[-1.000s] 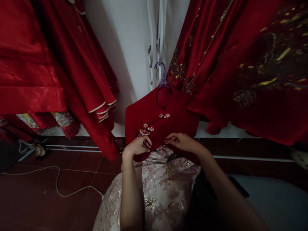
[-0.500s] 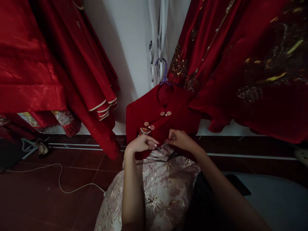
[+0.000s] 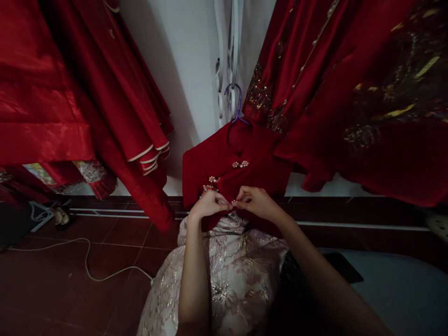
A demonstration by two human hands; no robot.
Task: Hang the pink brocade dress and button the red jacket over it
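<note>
A red jacket hangs by its neck from a purple hanger. Flower-shaped beaded fasteners sit on its front, and a beaded ornament is partly covered by my left hand. Both hands meet low on the jacket's front. My right hand is closed in a pinch on a small beaded fastener. The fingertips of my left hand are pressed together at the same fastener, almost touching the right ones; exactly what they grip is too small to see.
Red garments hang on the left, and gold-decorated red ones on the right. Patterned shiny fabric lies below my hands. A white cable runs across the tiled floor. A dark flat object rests on a pale surface at right.
My right hand has moved left, carrying its pinch toward my left hand. The left fingers have drawn together, and both hands' fingertips now meet at the fastener.
</note>
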